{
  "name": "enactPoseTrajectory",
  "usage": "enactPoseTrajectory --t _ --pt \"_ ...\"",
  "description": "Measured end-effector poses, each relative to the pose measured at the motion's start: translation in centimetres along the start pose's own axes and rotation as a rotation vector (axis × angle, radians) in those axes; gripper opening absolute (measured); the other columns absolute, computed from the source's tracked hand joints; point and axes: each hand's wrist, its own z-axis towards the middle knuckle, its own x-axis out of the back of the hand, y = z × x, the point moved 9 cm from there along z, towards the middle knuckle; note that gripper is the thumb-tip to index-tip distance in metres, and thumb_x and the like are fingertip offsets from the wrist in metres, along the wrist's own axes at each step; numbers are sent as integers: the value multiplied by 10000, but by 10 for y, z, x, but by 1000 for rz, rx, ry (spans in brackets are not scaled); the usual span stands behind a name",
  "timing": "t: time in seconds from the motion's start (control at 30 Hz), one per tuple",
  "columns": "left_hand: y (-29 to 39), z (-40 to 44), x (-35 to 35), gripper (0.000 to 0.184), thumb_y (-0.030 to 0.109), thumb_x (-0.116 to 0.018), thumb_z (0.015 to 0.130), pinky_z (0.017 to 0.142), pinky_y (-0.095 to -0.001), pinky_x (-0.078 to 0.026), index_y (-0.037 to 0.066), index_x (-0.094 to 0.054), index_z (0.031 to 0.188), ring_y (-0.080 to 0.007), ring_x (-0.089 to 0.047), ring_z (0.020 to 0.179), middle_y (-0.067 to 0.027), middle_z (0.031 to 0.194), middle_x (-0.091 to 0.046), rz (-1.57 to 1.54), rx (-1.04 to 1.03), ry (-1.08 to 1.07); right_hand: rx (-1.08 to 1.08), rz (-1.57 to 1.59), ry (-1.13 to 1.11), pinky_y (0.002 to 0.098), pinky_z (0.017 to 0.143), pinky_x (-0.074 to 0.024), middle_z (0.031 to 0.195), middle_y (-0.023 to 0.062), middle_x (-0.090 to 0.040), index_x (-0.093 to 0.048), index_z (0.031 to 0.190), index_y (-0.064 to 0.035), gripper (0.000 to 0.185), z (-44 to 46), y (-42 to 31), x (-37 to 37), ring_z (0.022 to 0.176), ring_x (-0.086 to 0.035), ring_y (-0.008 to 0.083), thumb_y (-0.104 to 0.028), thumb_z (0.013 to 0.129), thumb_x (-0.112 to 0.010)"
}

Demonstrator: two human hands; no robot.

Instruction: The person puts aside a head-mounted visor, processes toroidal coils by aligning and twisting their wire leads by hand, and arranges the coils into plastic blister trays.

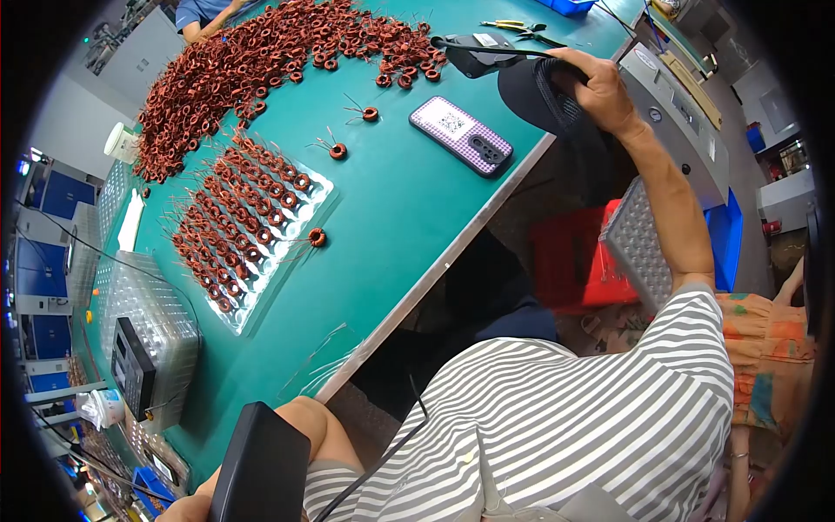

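At the upper right, my right hand [600,91] is closed round the edge of a black mesh-lined cap [535,97], held up past the table edge. Beside the cap, a black strap and a black device with a white label [483,54] show over the table. My left hand [187,509], mostly cut off by the bottom edge, grips a flat black box [261,463]. A phone in a purple checked case [461,135] lies on the table below the cap. Copper-wound ring coils stand in rows in a clear plastic tray [291,252].
A large heap of ring coils [252,65] covers the far side of the green table [383,226]; a few lie loose. Stacked clear trays [174,304] stand left, with a black display unit [132,370]. Pliers [531,33] lie at the back. A red crate [565,261] is below the edge. Another person's arm [204,30] shows at the top.
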Motion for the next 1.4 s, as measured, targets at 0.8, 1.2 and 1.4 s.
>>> enactPoseTrajectory --t 0.8,1.2,1.4 --pt "5 -4 9 417 114 -417 989 420 -288 -390 146 -479 1401 -129 -488 477 -16 1122 -645 -84 -120 12 92 -80 -113 355 820 -542 975 150 -707 -678 1067 -43 232 2 -39 -6 888 -688 301 -28 836 -658" --pt "8 -4 6 411 148 -406 997 427 -300 -392 178 -482 1401 -135 -494 476 -8 1109 -649 -78 -100 6 122 -90 -114 354 839 -540 979 157 -705 -676 1054 -21 232 0 -42 -6 899 -685 312 -18 825 -643" --pt "5 0 4 406 170 -417 1000 432 -302 -395 192 -481 1400 -136 -496 480 8 1101 -648 -129 -131 -16 130 -101 -121 355 828 -540 973 154 -706 -676 1061 -26 241 0 -45 -6 896 -683 312 -19 821 -646"
